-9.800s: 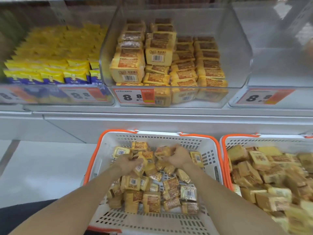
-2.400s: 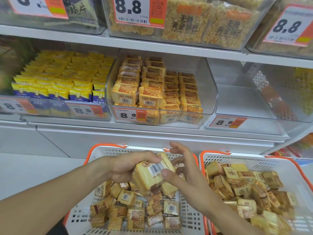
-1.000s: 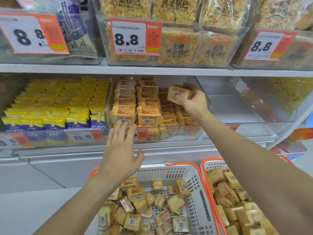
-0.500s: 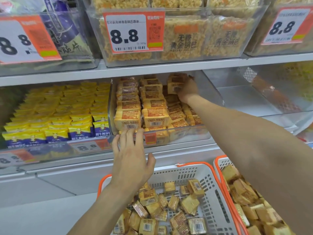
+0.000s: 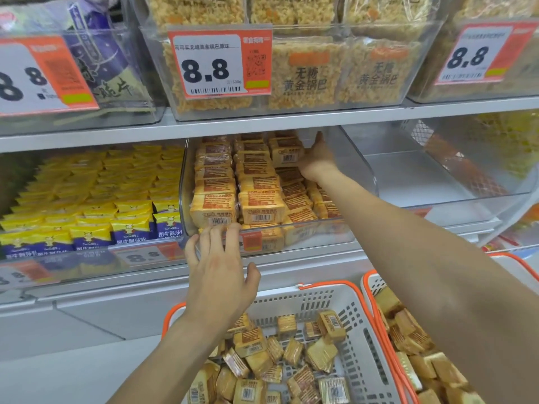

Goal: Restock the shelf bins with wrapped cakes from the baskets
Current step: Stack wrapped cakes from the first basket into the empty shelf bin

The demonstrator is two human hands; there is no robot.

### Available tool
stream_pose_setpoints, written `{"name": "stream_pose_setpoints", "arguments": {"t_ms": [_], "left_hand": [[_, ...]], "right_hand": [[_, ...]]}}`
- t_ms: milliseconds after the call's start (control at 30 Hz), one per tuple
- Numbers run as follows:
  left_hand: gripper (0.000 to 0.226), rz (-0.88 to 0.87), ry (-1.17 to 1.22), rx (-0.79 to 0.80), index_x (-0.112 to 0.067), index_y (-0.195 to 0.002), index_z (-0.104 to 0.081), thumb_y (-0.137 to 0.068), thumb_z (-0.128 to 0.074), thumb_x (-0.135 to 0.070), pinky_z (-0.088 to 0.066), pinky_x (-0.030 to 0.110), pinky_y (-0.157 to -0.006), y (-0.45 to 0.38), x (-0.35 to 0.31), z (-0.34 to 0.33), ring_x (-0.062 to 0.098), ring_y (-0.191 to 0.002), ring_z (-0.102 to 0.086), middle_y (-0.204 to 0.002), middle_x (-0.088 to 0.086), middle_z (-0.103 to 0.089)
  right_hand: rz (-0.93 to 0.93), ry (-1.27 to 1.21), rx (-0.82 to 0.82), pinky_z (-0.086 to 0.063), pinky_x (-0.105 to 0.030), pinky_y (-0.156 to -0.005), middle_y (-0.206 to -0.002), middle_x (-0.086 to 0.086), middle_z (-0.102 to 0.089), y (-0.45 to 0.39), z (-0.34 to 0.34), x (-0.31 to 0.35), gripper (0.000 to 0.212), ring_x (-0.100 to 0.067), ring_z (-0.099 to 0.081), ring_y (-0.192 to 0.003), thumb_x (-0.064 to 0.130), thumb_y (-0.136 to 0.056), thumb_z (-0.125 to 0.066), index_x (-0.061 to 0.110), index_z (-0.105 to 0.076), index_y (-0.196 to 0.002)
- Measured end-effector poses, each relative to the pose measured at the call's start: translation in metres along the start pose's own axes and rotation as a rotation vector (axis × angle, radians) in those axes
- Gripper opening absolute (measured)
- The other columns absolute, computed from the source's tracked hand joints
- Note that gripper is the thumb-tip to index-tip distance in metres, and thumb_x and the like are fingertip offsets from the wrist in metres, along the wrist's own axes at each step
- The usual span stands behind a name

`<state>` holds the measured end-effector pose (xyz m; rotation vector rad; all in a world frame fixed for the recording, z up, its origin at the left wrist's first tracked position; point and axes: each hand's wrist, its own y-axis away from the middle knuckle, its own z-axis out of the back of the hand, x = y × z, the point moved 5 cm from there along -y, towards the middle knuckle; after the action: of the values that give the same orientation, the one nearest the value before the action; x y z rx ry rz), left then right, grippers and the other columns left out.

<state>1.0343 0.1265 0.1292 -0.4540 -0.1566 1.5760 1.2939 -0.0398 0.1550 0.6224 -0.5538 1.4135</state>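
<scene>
The right hand (image 5: 316,161) reaches deep into the clear bin (image 5: 361,170), its fingers against the right side of a wrapped cake (image 5: 287,153) on top of the back stack; whether they pinch it or only press it I cannot tell. That cake lies just left of the hand, long axis across the bin. The left hand (image 5: 218,266), fingers straight and holding nothing, touches the bin's front lip. The next cakes lie in the basket (image 5: 320,293) directly below it, so it seems the nearer hand.
</scene>
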Motion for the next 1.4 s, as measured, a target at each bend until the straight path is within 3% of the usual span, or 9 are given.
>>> {"name": "stream_pose_setpoints", "arguments": {"t_ms": [133, 267, 467, 567, 767, 1000, 1133, 1300, 1400], "left_hand": [[0.053, 0.067, 0.109, -0.097, -0.01, -0.125, -0.054, -0.077, -0.058, -0.031, -0.03, 0.05, -0.106, 0.001, -0.002, 0.0, 0.034, -0.125, -0.045, -0.124, 0.011, -0.053], [0.025, -0.075, 0.32, -0.226, -0.013, -0.105, -0.06, -0.08, -0.06, -0.013, -0.03, 0.033, -0.081, 0.01, -0.023, 0.001, 0.018, -0.094, -0.05, -0.099, 0.001, -0.059], [0.019, 0.04, 0.288, 0.712, -0.018, -0.118, -0.052, -0.099, -0.049, -0.024, -0.048, 0.035, -0.069, 0.082, -0.022, -0.107, 0.022, -0.086, -0.061, -0.096, -0.002, -0.063], [0.05, 0.125, 0.05, 1.162, -0.015, -0.145, -0.04, -0.1, -0.052, -0.034, -0.044, 0.043, -0.106, 0.145, 0.013, -0.158, 0.033, -0.131, -0.047, -0.144, 0.012, -0.048], [0.08, 0.44, -0.136, 0.976, -0.016, -0.16, -0.008, -0.098, -0.053, -0.04, -0.032, 0.046, -0.115, 0.197, 0.06, -0.19, 0.037, -0.146, -0.029, -0.16, 0.016, -0.022], [0.083, 0.527, -0.029, 1.078, -0.016, -0.145, -0.025, -0.082, -0.073, -0.041, -0.036, 0.05, -0.111, 0.223, 0.066, -0.231, 0.028, -0.137, -0.033, -0.143, 0.011, -0.032], [0.061, 0.496, -0.123, 1.135, -0.019, -0.145, -0.037, -0.092, -0.064, -0.031, -0.032, 0.051, -0.114, 0.247, 0.073, -0.237, 0.03, -0.141, -0.026, -0.148, 0.012, -0.026], [0.064, 0.805, 0.015, 1.127, -0.018, -0.148, -0.03, -0.093, -0.061, -0.027, -0.032, 0.051, -0.118, 0.27, 0.094, -0.235, 0.041, -0.143, -0.026, -0.155, 0.024, -0.021], [0.045, 0.827, 0.103, 1.035, -0.015, -0.138, -0.041, -0.095, -0.052, -0.016, -0.049, 0.044, -0.103, 0.276, 0.097, -0.238, 0.035, -0.121, -0.055, -0.133, 0.018, -0.053]], "right_hand": [[0.237, -0.06, -0.111, -0.047, -0.022, -0.084, -0.122, -0.009, -0.069, 0.059, 0.024, 0.004, 0.039, -0.027, -0.065, -0.113, 0.011, -0.092, -0.06, 0.009, -0.061, -0.131], [0.589, -0.462, -0.288, -0.05, -0.025, -0.062, -0.069, 0.007, -0.064, 0.16, 0.039, -0.008, 0.007, -0.012, -0.061, -0.064, 0.014, -0.096, -0.065, 0.014, -0.071, -0.099], [0.316, -0.518, -0.12, -0.037, -0.028, -0.049, -0.049, 0.006, -0.044, 0.233, -0.03, -0.127, 0.01, -0.012, -0.041, -0.045, 0.008, -0.098, -0.06, 0.017, -0.063, -0.099], [0.209, -0.242, 0.16, -0.044, -0.031, -0.053, -0.055, 0.007, -0.049, 0.256, -0.087, -0.192, 0.008, -0.01, -0.051, -0.05, 0.015, -0.099, -0.06, 0.021, -0.059, -0.104], [0.105, 0.197, 0.753, -0.043, -0.029, -0.053, -0.067, 0.006, -0.045, 0.298, -0.172, -0.269, 0.008, -0.009, -0.045, -0.058, 0.019, -0.099, -0.05, 0.015, -0.057, -0.098], [0.127, 0.345, 0.854, -0.054, -0.035, -0.079, -0.107, -0.011, -0.068, 0.297, -0.194, -0.26, 0.025, -0.027, -0.065, -0.097, 0.016, -0.097, -0.05, 0.014, -0.063, -0.119], [0.304, 0.472, 0.803, -0.05, -0.042, -0.099, -0.139, -0.009, -0.04, 0.277, -0.223, -0.235, 0.043, -0.03, -0.047, -0.127, 0.003, -0.093, -0.05, 0.023, -0.058, -0.131], [0.252, 0.45, 0.926, -0.034, -0.052, -0.118, -0.168, -0.006, 0.006, 0.266, -0.267, -0.212, 0.076, -0.036, 0.003, -0.155, 0.003, -0.09, -0.061, 0.043, -0.036, -0.15], [0.291, 0.442, 0.992, -0.018, -0.051, -0.124, -0.168, 0.001, 0.018, 0.267, -0.289, -0.208, 0.081, -0.033, 0.009, -0.155, 0.011, -0.091, -0.065, 0.049, -0.031, -0.153]]}}
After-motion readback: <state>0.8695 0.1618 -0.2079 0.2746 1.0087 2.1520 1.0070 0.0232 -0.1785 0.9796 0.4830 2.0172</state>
